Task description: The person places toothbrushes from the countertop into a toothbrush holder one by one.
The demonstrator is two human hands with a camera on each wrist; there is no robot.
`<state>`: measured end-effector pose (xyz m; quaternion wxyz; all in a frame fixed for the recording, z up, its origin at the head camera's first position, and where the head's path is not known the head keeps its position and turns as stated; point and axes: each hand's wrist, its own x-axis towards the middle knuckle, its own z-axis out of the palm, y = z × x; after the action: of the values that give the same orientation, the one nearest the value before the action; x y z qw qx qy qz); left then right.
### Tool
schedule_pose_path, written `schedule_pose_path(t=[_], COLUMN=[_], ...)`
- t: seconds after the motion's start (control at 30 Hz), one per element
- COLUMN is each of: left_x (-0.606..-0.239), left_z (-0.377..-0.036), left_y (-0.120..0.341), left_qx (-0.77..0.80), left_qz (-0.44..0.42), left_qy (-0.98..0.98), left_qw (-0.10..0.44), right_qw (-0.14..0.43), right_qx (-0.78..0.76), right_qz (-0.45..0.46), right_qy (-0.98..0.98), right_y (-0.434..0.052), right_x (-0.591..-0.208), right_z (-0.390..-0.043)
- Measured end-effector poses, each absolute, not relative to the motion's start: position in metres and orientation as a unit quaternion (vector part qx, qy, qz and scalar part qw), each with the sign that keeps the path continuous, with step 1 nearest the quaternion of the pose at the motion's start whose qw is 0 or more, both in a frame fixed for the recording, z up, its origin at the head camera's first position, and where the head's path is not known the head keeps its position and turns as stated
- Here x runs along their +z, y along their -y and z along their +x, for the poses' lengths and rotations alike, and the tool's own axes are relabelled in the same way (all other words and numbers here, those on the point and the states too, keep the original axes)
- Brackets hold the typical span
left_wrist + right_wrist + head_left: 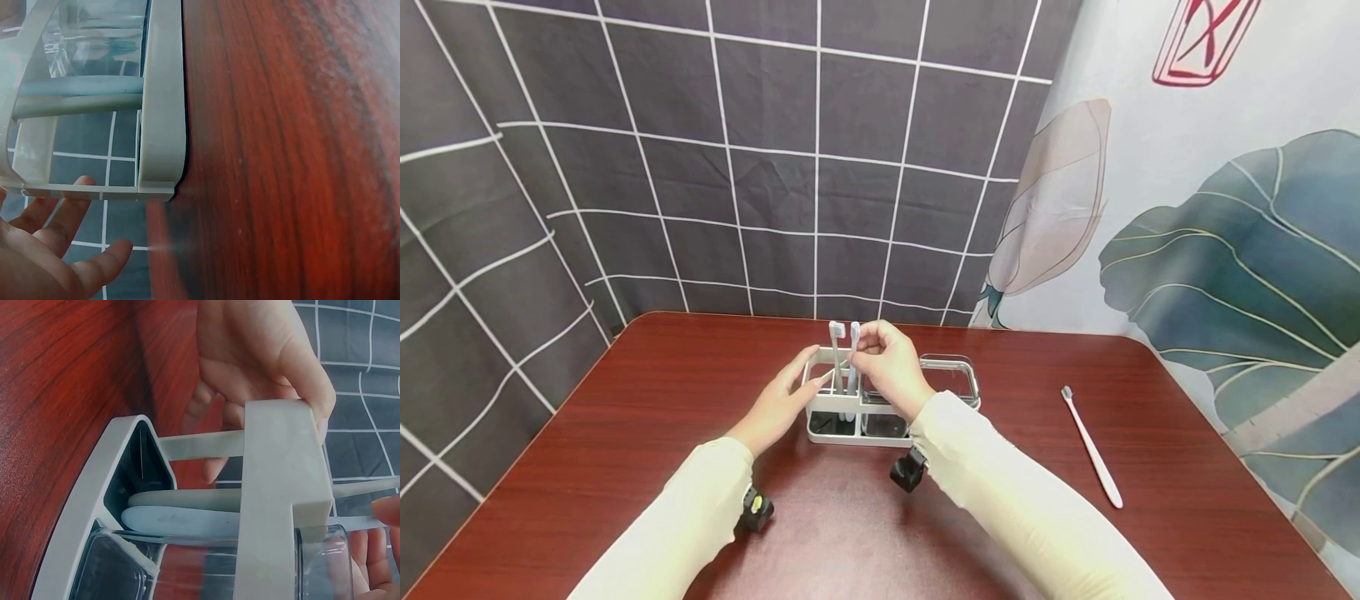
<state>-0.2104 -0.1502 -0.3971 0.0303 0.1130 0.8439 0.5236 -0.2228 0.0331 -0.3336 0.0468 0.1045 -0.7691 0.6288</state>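
Note:
A white toothbrush holder (842, 440) with a raised upper frame stands on the table. My left hand (778, 408) grips its left end, with the thumb (312, 378) at the frame's top corner and the other fingers along the outer side. Two toothbrushes are upright in the left compartment, their lower ends resting on the dark base. One is grey-green (187, 499); the pale blue toothbrush (181, 520) stands just to its right. My right hand (891, 367) pinches the pale blue one by its upper part, below the bristles.
Clear cups (200, 569) sit in the holder's compartments to the right of the brushes. A white toothbrush (1093, 450) lies on the red-brown table (647, 467) at the right. Behind the table hangs a grey gridded cloth (775, 192), and a leaf-patterned one (1240, 250) hangs at right.

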Motion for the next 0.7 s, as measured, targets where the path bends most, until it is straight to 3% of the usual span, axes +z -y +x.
schedule_pose_path(t=[0.7], left_x=[-0.397], left_z=[-0.208], left_y=[0.15], left_qx=[0.526], left_qz=[0.11], left_qy=[-0.843], left_qw=[0.028], right_qw=[0.082], right_qx=[0.514], right_qz=[0.173], right_qy=[0.836], right_y=[-0.07], right_x=[-0.334], right_z=[-0.219])
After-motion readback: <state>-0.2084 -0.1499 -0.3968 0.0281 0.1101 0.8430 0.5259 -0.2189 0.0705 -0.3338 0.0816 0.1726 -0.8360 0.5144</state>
